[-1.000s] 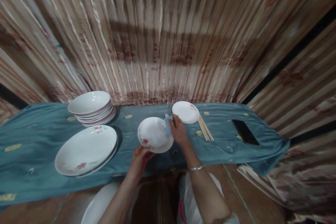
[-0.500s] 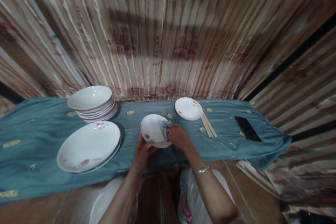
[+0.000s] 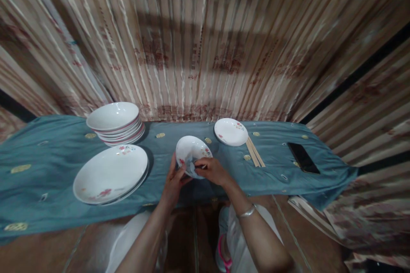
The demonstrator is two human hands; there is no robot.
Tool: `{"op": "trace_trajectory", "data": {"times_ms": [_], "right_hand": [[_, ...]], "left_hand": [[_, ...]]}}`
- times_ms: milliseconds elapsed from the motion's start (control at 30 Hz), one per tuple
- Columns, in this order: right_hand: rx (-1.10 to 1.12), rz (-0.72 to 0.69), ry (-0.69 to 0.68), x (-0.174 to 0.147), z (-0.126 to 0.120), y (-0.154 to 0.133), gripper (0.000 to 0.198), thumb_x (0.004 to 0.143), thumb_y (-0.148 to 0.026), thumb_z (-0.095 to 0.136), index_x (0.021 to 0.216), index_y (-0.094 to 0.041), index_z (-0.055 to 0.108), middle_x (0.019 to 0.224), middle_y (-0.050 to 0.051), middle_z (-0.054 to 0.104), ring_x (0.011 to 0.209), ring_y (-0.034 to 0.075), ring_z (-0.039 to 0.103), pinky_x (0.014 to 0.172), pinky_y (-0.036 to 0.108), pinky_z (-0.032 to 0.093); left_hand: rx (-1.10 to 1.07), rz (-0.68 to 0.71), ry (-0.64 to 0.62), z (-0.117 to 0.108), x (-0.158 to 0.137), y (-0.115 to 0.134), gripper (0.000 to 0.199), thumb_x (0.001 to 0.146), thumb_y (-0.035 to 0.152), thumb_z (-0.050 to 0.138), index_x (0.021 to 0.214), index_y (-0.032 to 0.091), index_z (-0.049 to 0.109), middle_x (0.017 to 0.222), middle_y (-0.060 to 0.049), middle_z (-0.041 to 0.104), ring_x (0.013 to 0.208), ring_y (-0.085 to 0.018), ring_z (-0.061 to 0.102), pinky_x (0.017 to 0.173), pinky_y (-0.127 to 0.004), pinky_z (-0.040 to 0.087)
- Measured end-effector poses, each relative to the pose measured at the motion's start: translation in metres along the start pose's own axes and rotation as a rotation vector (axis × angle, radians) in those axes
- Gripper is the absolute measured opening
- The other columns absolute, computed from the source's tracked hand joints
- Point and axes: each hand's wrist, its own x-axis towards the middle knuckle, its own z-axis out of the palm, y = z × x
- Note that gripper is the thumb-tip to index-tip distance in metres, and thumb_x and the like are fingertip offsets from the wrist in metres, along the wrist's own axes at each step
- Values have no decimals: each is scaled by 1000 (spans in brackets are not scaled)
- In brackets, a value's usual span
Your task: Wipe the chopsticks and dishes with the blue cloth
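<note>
A small white plate (image 3: 188,145) with red flowers is held tilted above the near part of the table. My left hand (image 3: 174,180) grips its lower left rim, thumb on the face and fingers around the edge. In my right hand (image 3: 213,170) a greyish-blue cloth (image 3: 191,165) is bunched and pressed against the lower part of the plate's face. The fingers partly hide the cloth. Behind, to the right, lies a small stack of similar plates (image 3: 231,132), with chopsticks (image 3: 254,151) beside it.
Large oval plates (image 3: 110,175) lie stacked on the left of the teal tablecloth (image 3: 163,149). Behind them stands a pile of bowls (image 3: 113,117). A black phone (image 3: 303,158) rests at the right. A patterned curtain (image 3: 198,51) hangs close behind the table.
My right hand has moved the cloth from the plate's right side down and left to its lower middle. The plate is turned and tilted a little differently; my left hand still holds it.
</note>
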Motion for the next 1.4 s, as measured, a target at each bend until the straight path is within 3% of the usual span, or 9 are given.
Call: {"op": "trace_trajectory", "data": {"times_ms": [167, 367, 633, 833, 1033, 1167, 1400], "right_hand": [[102, -108, 150, 16, 21, -3, 35, 76, -17, 57, 108, -20, 68, 106, 4, 71, 92, 17, 66, 84, 30, 52], [85, -157, 281, 36, 29, -7, 39, 78, -15, 53, 115, -20, 63, 117, 6, 66, 96, 16, 65, 87, 29, 53], [-272, -147, 464, 60, 21, 9, 31, 82, -15, 55, 112, -17, 64, 117, 10, 66, 111, 22, 59, 102, 38, 44], [-576, -78, 410, 53, 6, 17, 28, 88, -12, 50, 113, -11, 63, 115, 16, 65, 112, 23, 57, 105, 39, 41], [-783, 13, 262, 27, -3, 21, 29, 86, -5, 46, 104, -10, 67, 112, 16, 66, 108, 24, 59, 100, 39, 43], [-781, -1, 169, 6, -5, 22, 27, 84, -3, 48, 100, -11, 69, 106, 14, 69, 106, 23, 62, 99, 38, 45], [-591, -18, 142, -27, 4, 5, 21, 90, -21, 55, 105, -17, 68, 112, 10, 69, 104, 22, 64, 93, 36, 49]], "left_hand": [[26, -2, 12, 1, 0, -1, 88, 69, 29, 78, 146, 35, 35, 137, -7, 57, 108, -27, 65, 84, -39, 58], [101, -6, -30, 1, -4, -4, 90, 69, 34, 77, 147, 34, 33, 140, -7, 54, 112, -29, 63, 80, -39, 59], [123, -2, -32, 0, -7, -3, 94, 67, 32, 78, 148, 33, 31, 122, -6, 67, 101, -25, 67, 81, -40, 58], [127, 15, -54, -2, -6, -7, 92, 70, 31, 76, 149, 32, 28, 110, -4, 70, 93, -22, 68, 82, -42, 58], [94, 5, -56, -7, -3, -11, 90, 70, 30, 76, 148, 36, 31, 121, -4, 66, 96, -23, 68, 79, -39, 60], [92, -4, -50, -6, -5, -10, 90, 71, 31, 76, 148, 37, 30, 129, -6, 62, 99, -24, 68, 77, -38, 60], [54, -13, -69, -5, -4, -9, 90, 71, 34, 76, 148, 37, 30, 135, -6, 58, 99, -25, 69, 79, -38, 60]]}}
